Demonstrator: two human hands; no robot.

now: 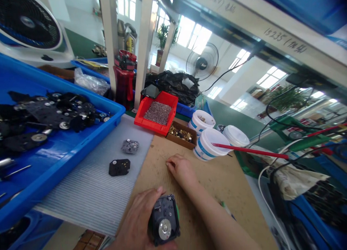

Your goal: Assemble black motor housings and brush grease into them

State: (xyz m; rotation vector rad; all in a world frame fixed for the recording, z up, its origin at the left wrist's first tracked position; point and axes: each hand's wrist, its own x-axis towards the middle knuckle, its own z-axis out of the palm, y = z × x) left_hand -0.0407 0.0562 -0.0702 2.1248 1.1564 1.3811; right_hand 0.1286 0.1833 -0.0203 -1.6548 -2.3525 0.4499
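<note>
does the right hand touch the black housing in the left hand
Apart: the head view shows bare cardboard between the right hand and the black housing.

Daylight flooded in through the windows, whose panes blew out to white glare. The room was bright, with only soft shadows beneath the left hand and right hand. Wide-angle distortion bowed the shelf beam and slanted the white post near the frame's edges; little looked blurred.
</note>
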